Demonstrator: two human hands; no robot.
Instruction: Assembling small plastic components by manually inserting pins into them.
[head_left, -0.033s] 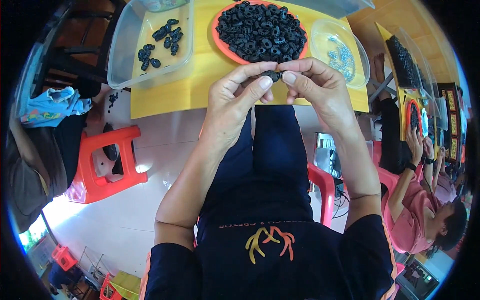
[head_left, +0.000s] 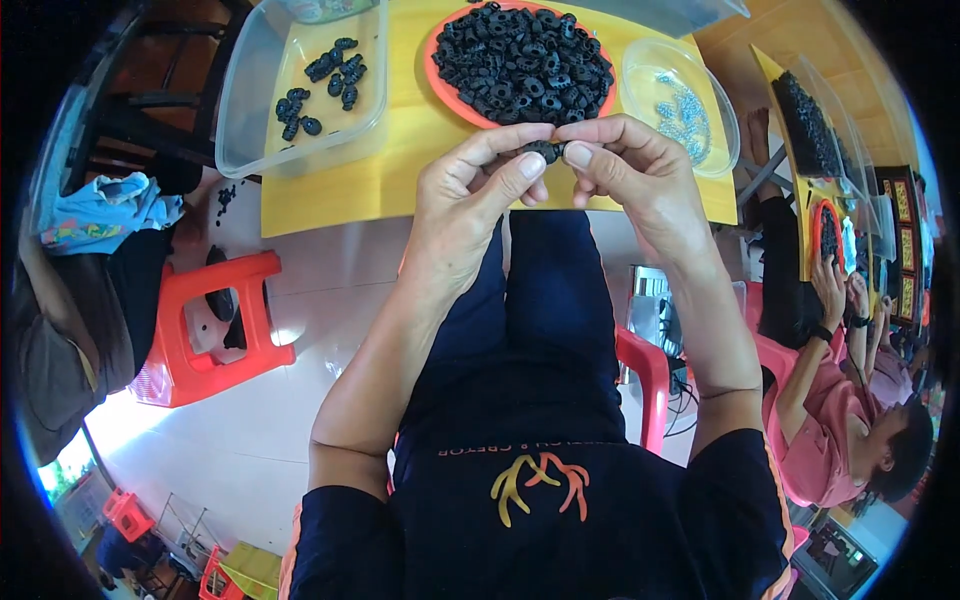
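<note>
Just in front of the table's near edge, a small black plastic cord lock (head_left: 545, 151) is held between both hands. My left hand (head_left: 468, 195) pinches one end of it with thumb and forefinger. The thumb and forefinger of my right hand (head_left: 645, 178) close on the other end. Beyond my hands, an orange-red round tray (head_left: 433, 78) is heaped with black cord lock pieces (head_left: 525, 62). To its left, a clear rectangular box (head_left: 230, 125) contains several cord locks (head_left: 350, 70). Small silvery springs (head_left: 682, 118) lie in a clear round tub (head_left: 733, 150) on the right.
The yellow tabletop (head_left: 330, 205) carries these containers. A red stool (head_left: 215, 330) stands on the floor at left, near a seated person in dark clothes (head_left: 65, 320). At right, a person in pink (head_left: 825, 440) works at another yellow table with black parts. A pink chair arm (head_left: 645, 385) is beside me.
</note>
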